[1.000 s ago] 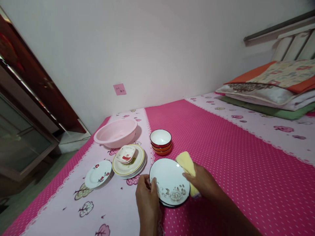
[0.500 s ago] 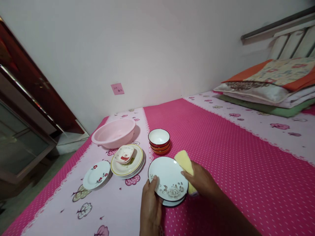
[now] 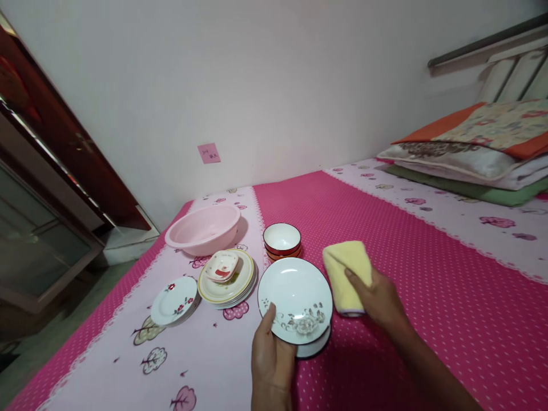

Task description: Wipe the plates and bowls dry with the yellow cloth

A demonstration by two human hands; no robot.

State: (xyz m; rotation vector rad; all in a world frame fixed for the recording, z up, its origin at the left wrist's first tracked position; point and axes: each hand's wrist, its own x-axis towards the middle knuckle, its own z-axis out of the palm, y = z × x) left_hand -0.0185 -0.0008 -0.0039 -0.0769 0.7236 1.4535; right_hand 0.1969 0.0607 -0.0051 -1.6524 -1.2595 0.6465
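Observation:
My left hand (image 3: pixel 270 357) grips the lower left rim of a white plate (image 3: pixel 295 294) with a dark edge and a grey-brown flower print, thumb on top. The plate is tilted up toward me. Below it, partly covered, another dark-rimmed plate (image 3: pixel 314 346) rests on the bedspread. To the right, my right hand (image 3: pixel 377 297) is closed on a folded yellow cloth (image 3: pixel 346 257), held apart from the plate. Just behind the plate stands a stack of bowls (image 3: pixel 282 238), white inside and red-orange outside, its lower part hidden.
Left of the bowls are a stack of yellow-rimmed plates (image 3: pixel 246 285) with small square dishes (image 3: pixel 221 266) on top, and flowered plates (image 3: pixel 173 299). A pink basin (image 3: pixel 203 228) sits behind them. Folded bedding (image 3: pixel 466 151) lies far right on the pink bedspread (image 3: pixel 385 228).
My right hand has moved right with the cloth, away from the plate's edge, and more of the cloth shows. My left hand has raised the plate slightly; the view shifted a little.

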